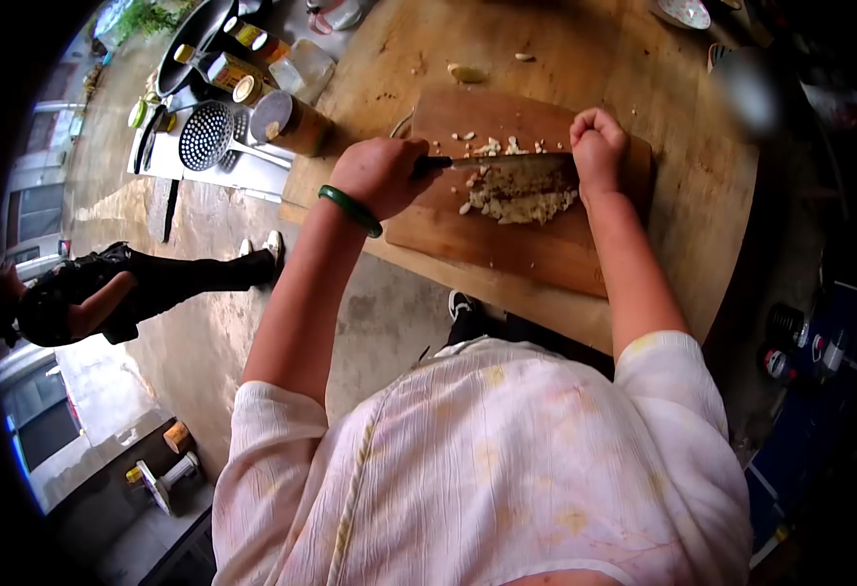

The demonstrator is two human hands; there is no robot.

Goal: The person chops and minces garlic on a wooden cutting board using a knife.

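My left hand (377, 176), with a green bangle at its wrist, is closed round the black handle of a knife (511, 160). The blade stretches rightward over a wooden cutting board (448, 225). At the blade's far end my right hand (599, 146) is closed, its fingers curled against the tip, which it partly hides. Under and in front of the blade lies a heap of finely chopped pale pieces (521, 200), which look like garlic. Loose bits are scattered behind the blade. Behind the board, a larger yellowish piece (466, 73) rests on the wooden table (389, 59).
Left of the board stand a wide jar (292, 123), several bottles and a perforated skimmer (208, 135). A dark pan (189, 44) is behind them. At the back right sits a bowl (682, 12). Another person (145, 285) in dark clothes stands at the left.
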